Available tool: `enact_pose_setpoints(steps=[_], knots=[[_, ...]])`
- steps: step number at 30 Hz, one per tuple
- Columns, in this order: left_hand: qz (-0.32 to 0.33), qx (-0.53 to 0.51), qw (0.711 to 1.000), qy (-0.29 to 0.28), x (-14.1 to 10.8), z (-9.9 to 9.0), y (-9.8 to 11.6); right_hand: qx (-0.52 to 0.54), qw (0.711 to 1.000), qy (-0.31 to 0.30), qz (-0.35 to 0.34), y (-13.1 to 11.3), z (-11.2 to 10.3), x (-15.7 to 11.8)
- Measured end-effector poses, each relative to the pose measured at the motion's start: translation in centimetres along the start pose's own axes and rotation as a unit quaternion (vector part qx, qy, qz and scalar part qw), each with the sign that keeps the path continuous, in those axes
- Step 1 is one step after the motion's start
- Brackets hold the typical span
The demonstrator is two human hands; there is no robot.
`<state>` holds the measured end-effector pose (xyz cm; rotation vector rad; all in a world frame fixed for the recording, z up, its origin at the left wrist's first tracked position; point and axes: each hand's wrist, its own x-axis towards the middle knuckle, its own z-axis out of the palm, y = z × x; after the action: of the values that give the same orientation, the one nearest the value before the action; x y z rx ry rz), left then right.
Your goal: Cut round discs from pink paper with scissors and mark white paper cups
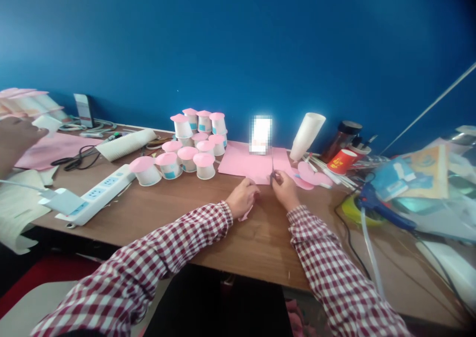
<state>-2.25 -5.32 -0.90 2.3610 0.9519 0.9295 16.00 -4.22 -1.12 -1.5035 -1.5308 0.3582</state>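
Seemingly partway thru: a cluster of pink-topped paper cups point(204, 166) stands L of the pink sheets point(234, 163), some of them two high, so that lot looks done; another batch of topped cups point(29, 99) sits far L. R hand point(284, 188) has its fingers closed on scissors point(273, 176), blades pointing away from the person, over the sheets' front edge. L hand point(243, 198), just beside, has its fingers pinched on a small pink paper pc point(245, 213) above the worktop point(256, 248); too blurred to tell if that pc is fully cut. Prob. not used yet: loose pink discs point(307, 173) R of the sheets, overlapping, on no cup, plus a tall white tube point(308, 134) behind them, maybe nested cups, w/ no pink top on it
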Motion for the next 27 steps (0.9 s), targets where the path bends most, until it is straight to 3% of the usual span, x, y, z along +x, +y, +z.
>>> enact_pose_setpoints(steps=[3, 6, 9, 14, 19, 21, 25, 27], knots=[[-0.057, -0.126, 0.989, 0.053, 1.9, -0.5, -0.7, 0.003, 1.0, -0.004, 0.015, -0.1, 0.0, 0.1], [-0.15, -0.236, 0.958, 0.067, 3.3, -1.1, -1.5, 0.003, 1.0, -0.005, 0.022, -0.1, 0.1, 0.1], [-0.192, -0.229, 0.95, 0.086, 3.3, -1.7, -2.1, 0.0, 1.0, -0.006, 0.027, 0.1, 0.2, 0.2], [-0.155, -0.145, 0.975, 0.058, 1.7, -2.9, -2.1, 0.003, 1.0, -0.009, 0.024, 0.5, 0.3, 0.2], [-0.169, -0.13, 0.975, 0.068, 0.3, -4.0, -3.0, 0.0, 1.0, -0.013, 0.021, 0.5, 0.3, 0.1], [-0.142, -0.113, 0.983, 0.014, -0.5, -4.3, -3.3, 0.001, 1.0, -0.017, 0.02, 0.5, 0.3, 0.1], [0.002, 0.004, 0.992, -0.123, -2.9, -4.9, -2.6, -0.013, 1.0, -0.021, 0.011, 0.4, 0.3, 0.1], [0.037, 0.061, 0.987, -0.147, -3.8, -5.0, -2.0, -0.016, 1.0, -0.02, 0.007, 0.4, 0.3, 0.1]])
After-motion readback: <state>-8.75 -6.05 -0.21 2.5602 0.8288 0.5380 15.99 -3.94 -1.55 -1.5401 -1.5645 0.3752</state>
